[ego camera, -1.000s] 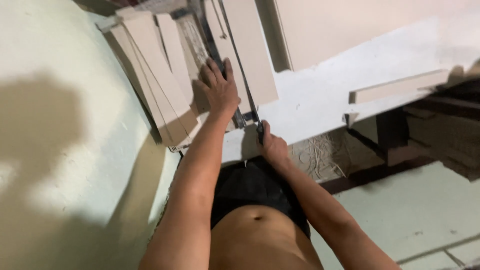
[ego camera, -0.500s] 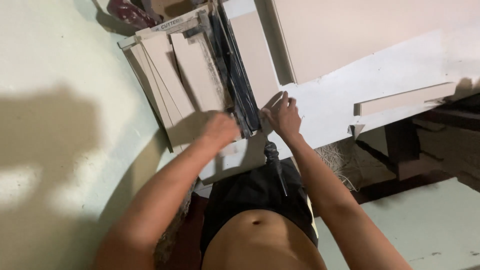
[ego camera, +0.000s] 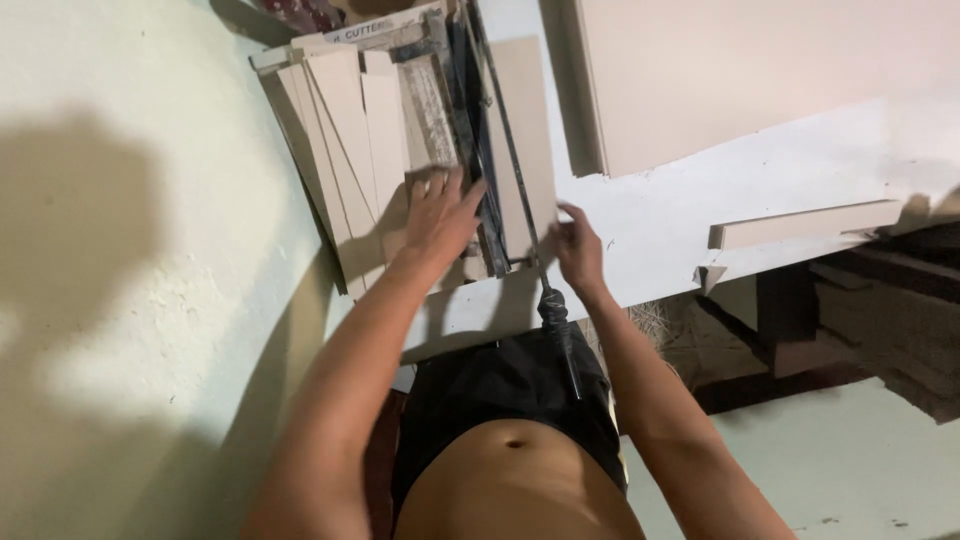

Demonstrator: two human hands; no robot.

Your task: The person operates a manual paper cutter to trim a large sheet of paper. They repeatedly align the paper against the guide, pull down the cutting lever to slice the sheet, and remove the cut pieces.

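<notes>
Left hand [ego camera: 440, 215] spread flat on a beige tile strip [ego camera: 425, 120] in the manual tile cutter [ego camera: 470, 150], upper centre of frame, right hand [ego camera: 578, 250] loosely curled beside the cutter's lever handle [ego camera: 555, 320], white worktable [ego camera: 780, 190], large tile [ego camera: 720, 70] upper right.

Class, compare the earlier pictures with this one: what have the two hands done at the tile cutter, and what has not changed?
The left hand slid from the rails onto the stacked strips. The right hand rose from the table edge to the tile beside the cutter handle. The white table and large slab stayed put.
</notes>
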